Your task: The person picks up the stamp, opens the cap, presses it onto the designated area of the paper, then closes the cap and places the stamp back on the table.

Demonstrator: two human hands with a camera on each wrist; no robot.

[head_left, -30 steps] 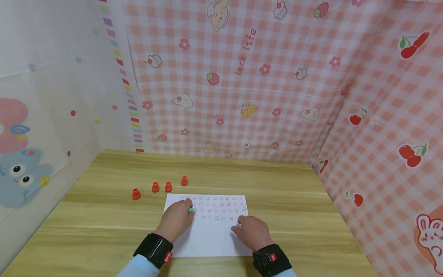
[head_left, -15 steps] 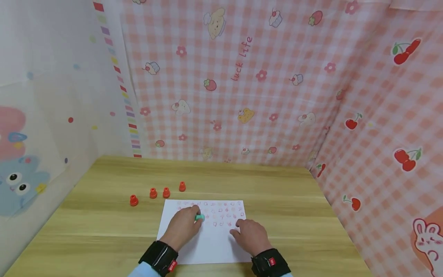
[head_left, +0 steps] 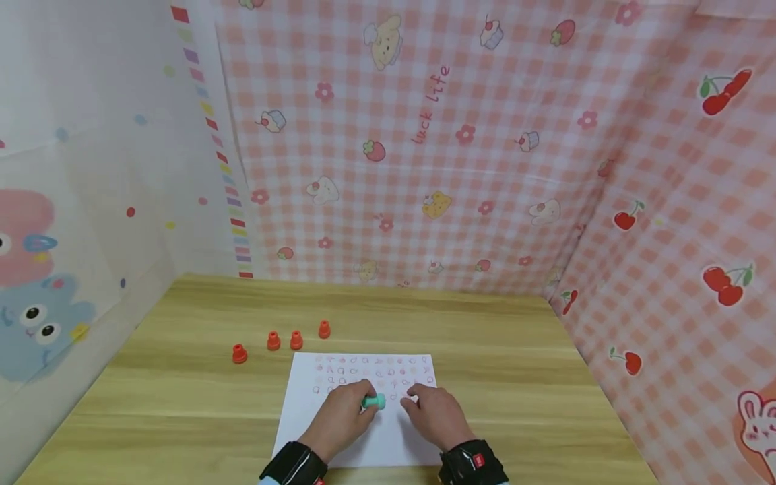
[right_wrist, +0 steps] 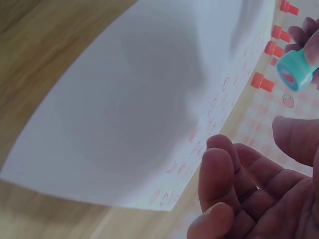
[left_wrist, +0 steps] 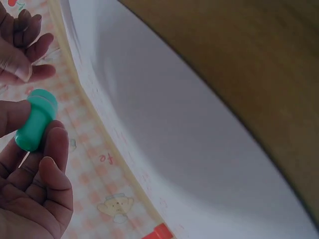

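Monitoring remotely, I see the left hand [head_left: 341, 416] pinch a teal, round-ended plastic stamp [head_left: 374, 401] | stamp: held sideways above the white rectangular paper sheet [head_left: 371, 448] bearing pink marks [head_left: 366, 361], near the right hand [head_left: 440, 416] | right grip: wide, fingers loosely bent, thumb apart | four red stepped plastic pieces [head_left: 296, 341] stand on the wood-grain table [head_left: 509, 357] beyond the sheet.

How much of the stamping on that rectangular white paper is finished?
Done: rows of small reddish prints on the upper part of the paper. In hand: a rounded green plastic stamp, pinched by the left hand. Perhaps remaining: the lower part, where no prints show.
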